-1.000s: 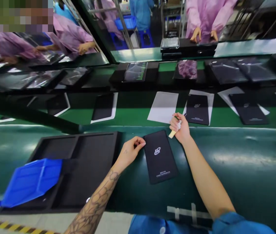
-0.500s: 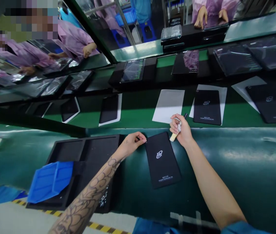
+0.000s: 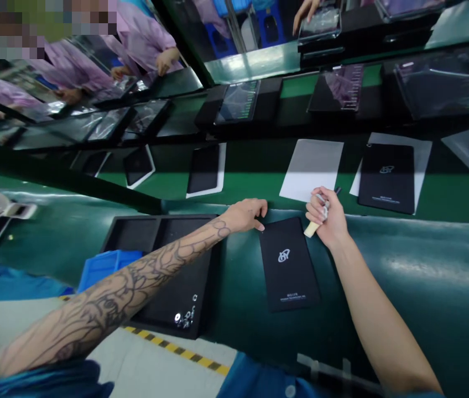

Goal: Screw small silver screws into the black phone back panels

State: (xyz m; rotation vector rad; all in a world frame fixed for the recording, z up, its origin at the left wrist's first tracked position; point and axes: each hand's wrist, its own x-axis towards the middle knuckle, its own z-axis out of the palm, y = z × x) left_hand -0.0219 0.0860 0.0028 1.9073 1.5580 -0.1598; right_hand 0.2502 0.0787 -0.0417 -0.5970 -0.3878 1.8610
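A black tablet back cover (image 3: pixel 296 279) with a pale logo lies on the green bench in front of me, slightly turned. My left hand (image 3: pixel 246 215) is over its upper left corner, thumb at the corner by a small hole, fingers apart and curved. Close to the upper right corner, my right hand (image 3: pixel 329 218) is closed around a pen-like tool (image 3: pixel 311 229) with a pale yellow end pointing down; its dark end sticks out above the fingers. What kind of tool it is I cannot tell.
Left of the cover is a black tray (image 3: pixel 168 320) holding small ring-shaped parts and a blue bin (image 3: pixel 108 268). Behind, a green conveyor (image 3: pixel 251 177) carries a white sheet (image 3: pixel 311 168) and another black cover (image 3: pixel 387 177) on paper. Co-workers in pink sleeves work across the line.
My left hand has gone from a pinch at the cover's corner to fingers spread apart. My right hand keeps its hold on the tool. The whole view has shifted.
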